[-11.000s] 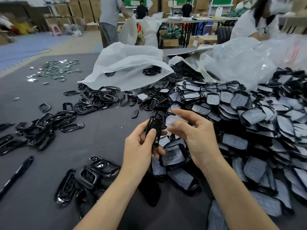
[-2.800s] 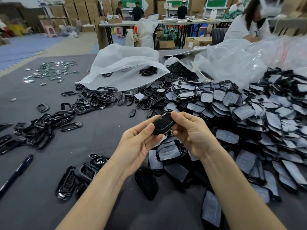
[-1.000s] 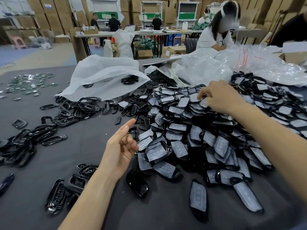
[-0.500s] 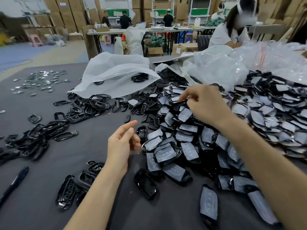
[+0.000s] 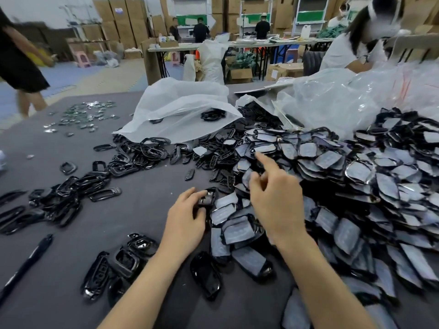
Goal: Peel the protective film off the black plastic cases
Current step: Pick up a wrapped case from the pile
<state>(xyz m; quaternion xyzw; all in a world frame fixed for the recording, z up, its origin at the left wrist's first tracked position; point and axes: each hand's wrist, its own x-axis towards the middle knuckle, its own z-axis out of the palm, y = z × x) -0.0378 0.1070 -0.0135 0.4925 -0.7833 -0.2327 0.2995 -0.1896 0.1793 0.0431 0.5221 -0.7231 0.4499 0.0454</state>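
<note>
A big heap of black plastic cases with grey film covers the right half of the grey table. My left hand pinches a small open black case lying at the heap's near-left edge. My right hand hovers just right of it over the heap, index finger stretched out, the other fingers curled. Thumb and curled fingers seem to pinch a film-covered case, though it is blurred. A glossy bare black case lies below my left hand.
Loose black frames lie at the left, with more near my left forearm and a black pen beside them. White and clear plastic bags lie at the back. A masked person sits at the far right; another walks by at the left.
My right hand has pulled back from the far part of the heap toward me. My left hand has moved forward from mid-air and taken hold of the small black case on the table.
</note>
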